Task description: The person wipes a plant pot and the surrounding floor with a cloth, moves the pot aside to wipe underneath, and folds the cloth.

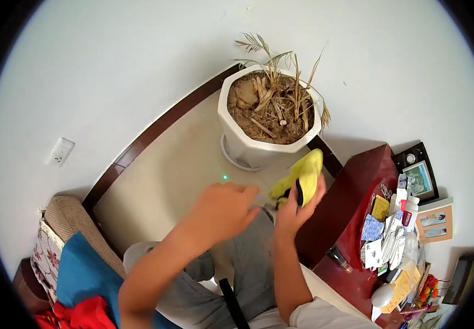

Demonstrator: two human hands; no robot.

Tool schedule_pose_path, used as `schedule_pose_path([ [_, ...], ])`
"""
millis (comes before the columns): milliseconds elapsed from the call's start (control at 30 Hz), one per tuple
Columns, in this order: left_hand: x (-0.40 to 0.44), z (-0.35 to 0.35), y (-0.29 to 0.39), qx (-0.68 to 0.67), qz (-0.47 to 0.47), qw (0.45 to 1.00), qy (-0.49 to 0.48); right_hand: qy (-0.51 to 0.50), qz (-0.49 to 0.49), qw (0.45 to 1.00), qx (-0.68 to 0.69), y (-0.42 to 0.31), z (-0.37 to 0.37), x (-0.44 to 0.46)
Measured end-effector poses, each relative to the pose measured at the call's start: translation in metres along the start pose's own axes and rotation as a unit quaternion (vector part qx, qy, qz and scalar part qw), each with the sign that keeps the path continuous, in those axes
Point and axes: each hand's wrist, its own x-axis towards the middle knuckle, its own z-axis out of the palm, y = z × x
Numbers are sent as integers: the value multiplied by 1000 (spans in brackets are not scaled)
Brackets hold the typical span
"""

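Note:
My right hand [301, 211] is closed around a bright yellow piece of cloth [305, 170] with a black band on it. The cloth sticks up past my fingers, and its exact kind is not clear. To its left, my left hand [223, 211] hangs over my lap, partly smeared by motion. Its thumb and forefinger are apart, with nothing visible between them. Just beyond both hands stands a white octagonal flowerpot [253, 148] with dry soil and a withered plant [275, 101].
At right is a dark red cabinet [330, 203] topped with papers, cards, a white bottle [410, 211] and picture frames. A sofa armrest [81, 227] and blue cushion [86, 268] are at left. A wall socket [60, 152] is above them.

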Motion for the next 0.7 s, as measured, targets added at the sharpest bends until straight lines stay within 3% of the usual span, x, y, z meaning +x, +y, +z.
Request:
schedule_pose_path([
  [67,-1,2,-3,78,-36,994,-66,20,-110,978,-175,-3,16,19],
  [100,14,17,18,58,-31,997,-48,-9,-170,952,-253,-12,-11,51],
  [233,-9,24,-7,122,-42,986,-106,-99,-179,906,-370,25,4,46],
  [367,-17,20,-22,165,-69,977,-112,-127,-184,893,-390,34,21,35],
  [467,-15,11,-32,210,2,977,41,-160,-209,899,-350,42,55,16],
  [500,-13,5,-31,184,-41,982,12,-170,-230,899,-332,45,70,9],
  [567,-7,-4,-27,134,-123,982,-44,-258,-164,894,-327,30,99,1],
  [667,-20,-5,-47,202,-103,974,9,-280,-129,874,-376,63,125,-14],
  [700,-18,-8,-47,182,-115,976,-13,-283,-124,882,-357,63,120,-18],
])
